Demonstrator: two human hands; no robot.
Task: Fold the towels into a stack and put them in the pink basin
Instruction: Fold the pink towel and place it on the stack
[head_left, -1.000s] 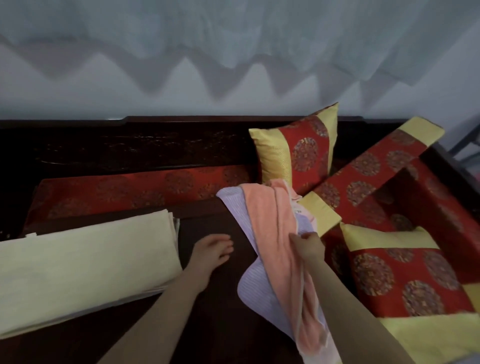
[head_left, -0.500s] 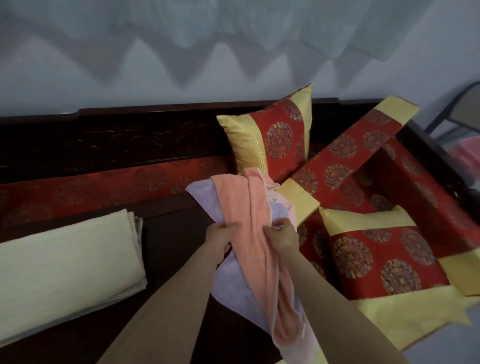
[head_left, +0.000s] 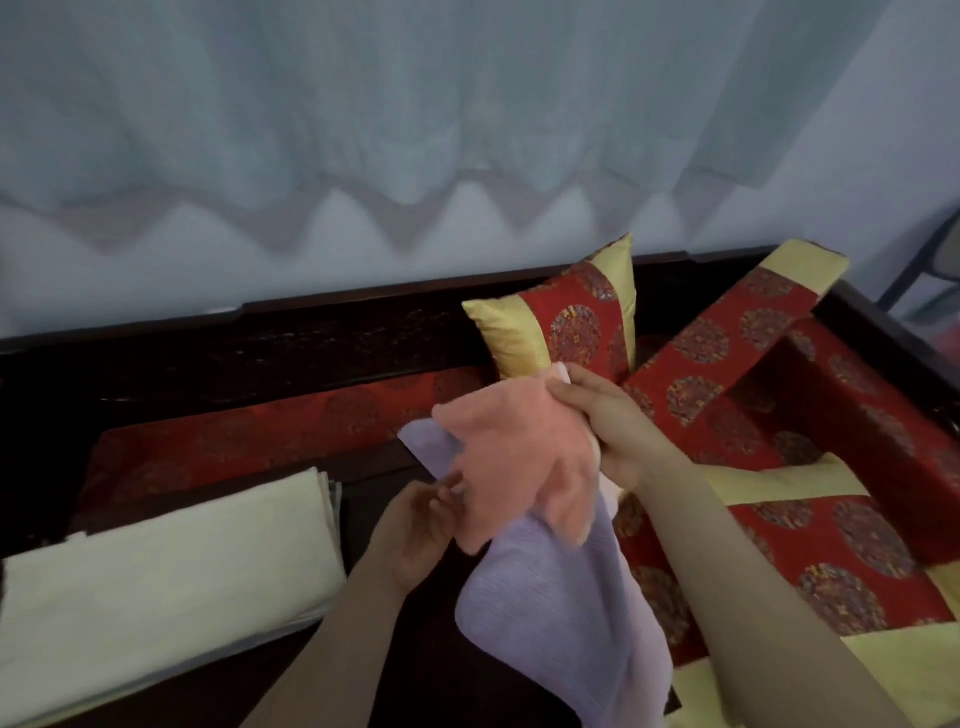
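Before you runs a dark wooden bench (head_left: 322, 343) with red-and-gold cushions (head_left: 810, 545) and a folded cream cloth (head_left: 166, 587) at your left. A lavender towel (head_left: 550, 613) drapes beneath the peach towel (head_left: 514, 462), which your right hand (head_left: 608, 421) grips lifted; your left hand (head_left: 415, 535) curls loosely, fingertips touching its lower edge.

Pale curtain (head_left: 415, 104), dark wooden bench (head_left: 311, 343), red cushions (head_left: 571, 322)

The ribbed lilac towel (head_left: 561, 613) runs off the bottom edge below the right hand (head_left: 608, 421) (whose palm hides behind the crumpled peach-pink towel (head_left: 509, 462)) — the left hand's fingertips (head_left: 441, 493) are motion-blurred.
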